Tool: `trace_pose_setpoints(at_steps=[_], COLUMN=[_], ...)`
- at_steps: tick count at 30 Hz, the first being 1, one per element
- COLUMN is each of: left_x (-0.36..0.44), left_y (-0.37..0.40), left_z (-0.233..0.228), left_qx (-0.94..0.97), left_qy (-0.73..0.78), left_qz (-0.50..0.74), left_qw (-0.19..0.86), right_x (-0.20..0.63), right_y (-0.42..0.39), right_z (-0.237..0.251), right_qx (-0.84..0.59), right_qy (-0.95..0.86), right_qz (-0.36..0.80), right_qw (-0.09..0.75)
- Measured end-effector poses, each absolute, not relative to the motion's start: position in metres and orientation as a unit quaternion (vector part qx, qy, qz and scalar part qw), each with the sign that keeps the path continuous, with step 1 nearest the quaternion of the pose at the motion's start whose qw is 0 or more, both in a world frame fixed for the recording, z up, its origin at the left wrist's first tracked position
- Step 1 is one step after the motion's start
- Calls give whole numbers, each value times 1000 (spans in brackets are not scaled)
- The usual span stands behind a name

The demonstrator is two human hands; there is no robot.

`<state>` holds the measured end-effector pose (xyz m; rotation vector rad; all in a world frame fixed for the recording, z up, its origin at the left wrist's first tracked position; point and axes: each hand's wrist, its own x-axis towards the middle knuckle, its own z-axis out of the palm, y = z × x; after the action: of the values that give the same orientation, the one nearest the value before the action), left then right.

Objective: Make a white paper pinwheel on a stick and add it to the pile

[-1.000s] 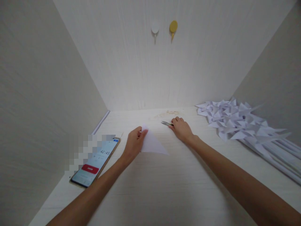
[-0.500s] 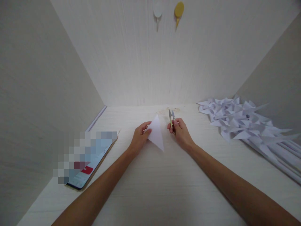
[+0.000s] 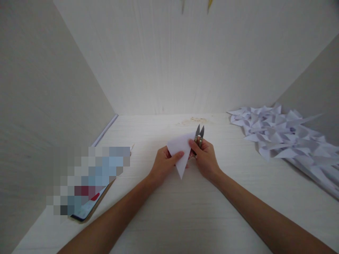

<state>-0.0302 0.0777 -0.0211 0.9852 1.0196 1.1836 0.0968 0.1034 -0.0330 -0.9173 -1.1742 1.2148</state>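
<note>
My left hand [image 3: 165,164] is closed on a folded, triangular sheet of white paper [image 3: 180,143], its thumb pressed on the lower part. One corner of the paper points down towards me. My right hand [image 3: 208,158] keeps a pair of small thread snips [image 3: 200,135] in its fingers, the two blades pointing away from me and slightly apart. The right thumb also rests on the paper's right edge, so both hands touch it. Some fingers of each hand are hidden behind the paper.
On the right lies a pile of folded white paper shapes [image 3: 280,132] with rolled paper sticks [image 3: 309,178] under it. A phone [image 3: 82,213], partly blurred out, is at the left. A thin white paper stick [image 3: 105,129] lies along the left wall. Pale walls enclose the table [image 3: 169,218].
The paper has turned in my left hand, and my right hand has come over to pinch its edge while still holding the snips. The view has tilted down a little.
</note>
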Motion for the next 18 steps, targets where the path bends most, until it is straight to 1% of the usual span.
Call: trace_pose_setpoints(at_steps=[3,5,8,13,18], left_x=[-34,-40,-48,-49,-47], left_y=[76,78,83,87,86], left_z=[-22,-22,-22,-22,-21], left_qx=[424,419,414,370,347], left_qy=[471,492,505,497,480], left_qz=[541,566,591,624,627], left_qw=[554,511,473,476,507], right_x=[101,103,106,106,106], right_y=[99,95,92,91,90], right_z=[-28,-24,-21,-18,-15], right_qx=[-405,-421,-438,-452,-422], right_qy=[-506,-516,-567,-615,-608], right_qz=[534,560,560,555,597], right_qw=[543,493,416,330,308])
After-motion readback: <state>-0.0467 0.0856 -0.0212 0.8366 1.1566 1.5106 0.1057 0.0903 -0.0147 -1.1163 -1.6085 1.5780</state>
